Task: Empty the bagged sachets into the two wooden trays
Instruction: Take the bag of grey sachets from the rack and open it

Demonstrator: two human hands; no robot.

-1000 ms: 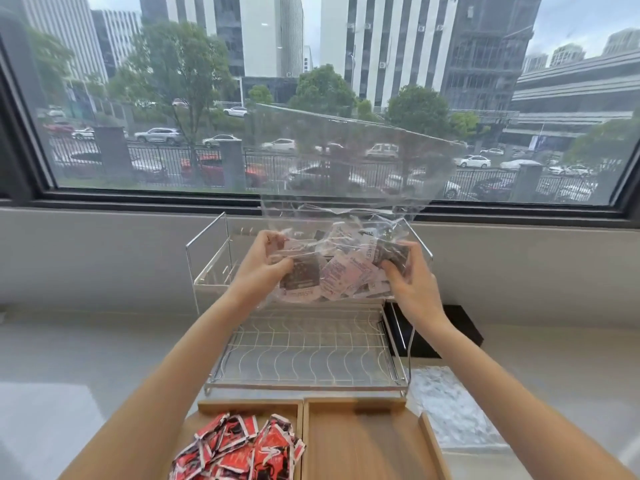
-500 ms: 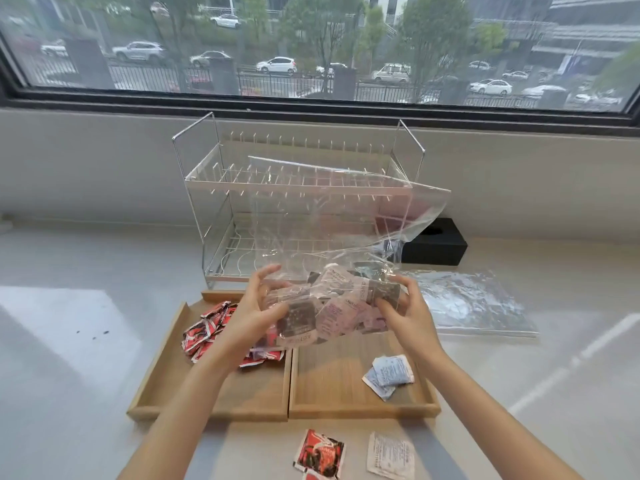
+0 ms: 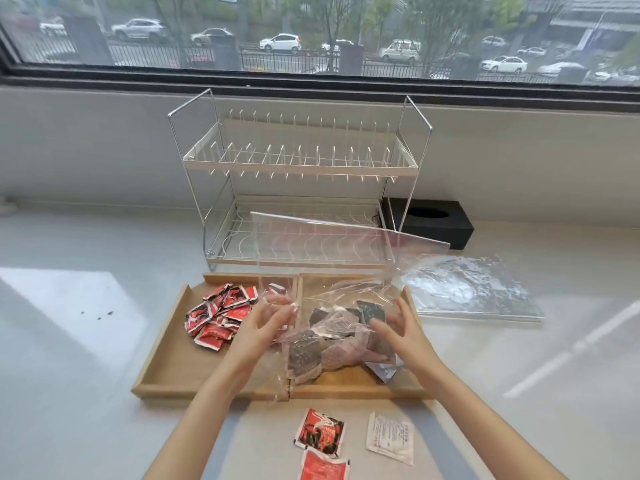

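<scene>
Two wooden trays sit side by side on the grey counter. The left tray holds a heap of red sachets. A clear plastic bag full of dark and pink sachets rests on the right tray, its open end standing up towards the rack. My left hand pinches the bag's left side. My right hand holds its right side loosely, fingers spread. Part of the right tray is hidden under the bag.
Two red sachets and a white sachet lie on the counter in front of the trays. A two-tier wire dish rack stands behind them, a black tissue box at its right. An empty clear bag lies flat, right of the trays.
Both hands have brought the bag down from window height onto the right tray. The view has tilted down, showing both trays and the loose sachets.
</scene>
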